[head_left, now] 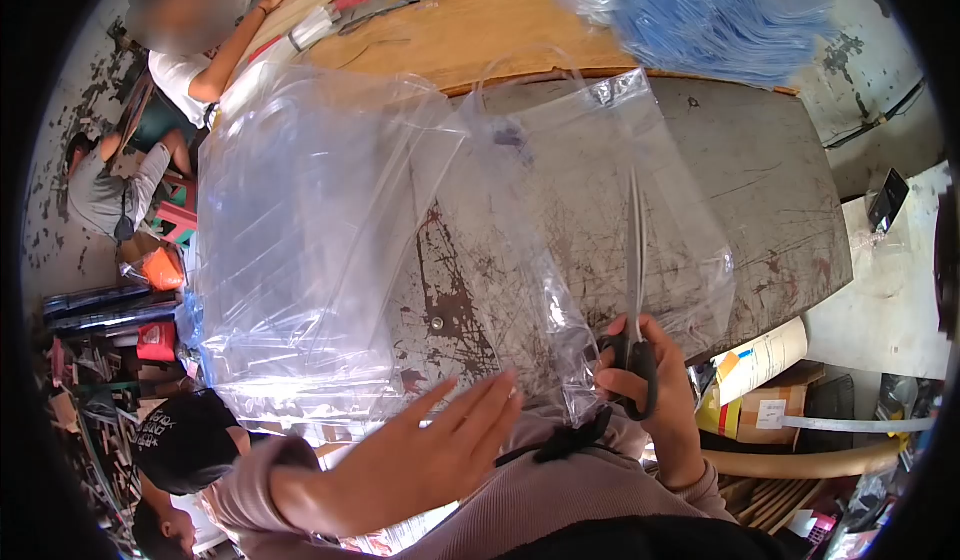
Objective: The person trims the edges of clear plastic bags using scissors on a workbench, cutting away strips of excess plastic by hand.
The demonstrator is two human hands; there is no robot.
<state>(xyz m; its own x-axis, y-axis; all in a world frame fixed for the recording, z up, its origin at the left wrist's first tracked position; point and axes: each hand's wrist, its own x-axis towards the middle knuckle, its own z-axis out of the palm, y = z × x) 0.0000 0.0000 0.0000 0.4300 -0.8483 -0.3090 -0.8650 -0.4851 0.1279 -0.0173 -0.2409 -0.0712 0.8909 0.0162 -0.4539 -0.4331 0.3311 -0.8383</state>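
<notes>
My right hand (655, 390) grips a pair of scissors (636, 260) by its black handles, the blades pointing away from me and looking closed. Under the scissors lies a clear plastic bag (670, 180) with a thin handle loop at its far end, spread on the worn grey table (780, 220). My left hand (440, 450) hovers near the table's front edge, palm down with fingers stretched out, and holds nothing. A stack of clear plastic sheets or bags (300, 240) covers the left part of the table.
Bluish plastic pieces (710, 20) are piled at the back right on a wooden board (480, 35). Other people (185, 70) sit at the left, and a black cap (185, 440) shows at lower left. Cardboard boxes (775, 410) and a phone (888, 200) are at the right.
</notes>
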